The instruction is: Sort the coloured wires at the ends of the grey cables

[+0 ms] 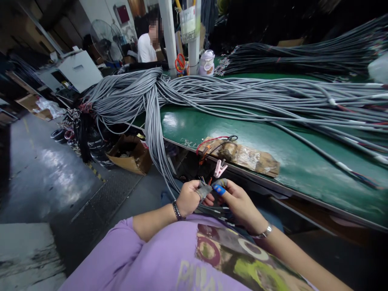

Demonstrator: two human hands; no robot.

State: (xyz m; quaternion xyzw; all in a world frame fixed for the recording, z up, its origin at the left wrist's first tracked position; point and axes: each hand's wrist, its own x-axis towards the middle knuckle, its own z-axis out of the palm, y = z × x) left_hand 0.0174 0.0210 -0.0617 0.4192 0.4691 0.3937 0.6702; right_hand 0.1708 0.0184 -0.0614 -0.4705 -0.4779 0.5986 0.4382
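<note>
Grey cables (pixel 154 117) drop off green bench (pixel 184 125), slanting near-right to left hand (pixel 190 198), the nearer one, seemingly clamped on wire ends (pixel 202 180). Right hand (pixel 241 202) alongside, fingertips pinched; on what, can't tell.

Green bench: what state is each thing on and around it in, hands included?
Left hand, fingers curled, grip unclear
Right hand, fingers bent, grip unclear
Grey cables, bundled, some hanging over the edge of the green bench
Pink clip, clamped or not, cannot tell
Cardboard box, open
Cup, upright, lid on
Fan, upright, running or not, cannot tell
</note>
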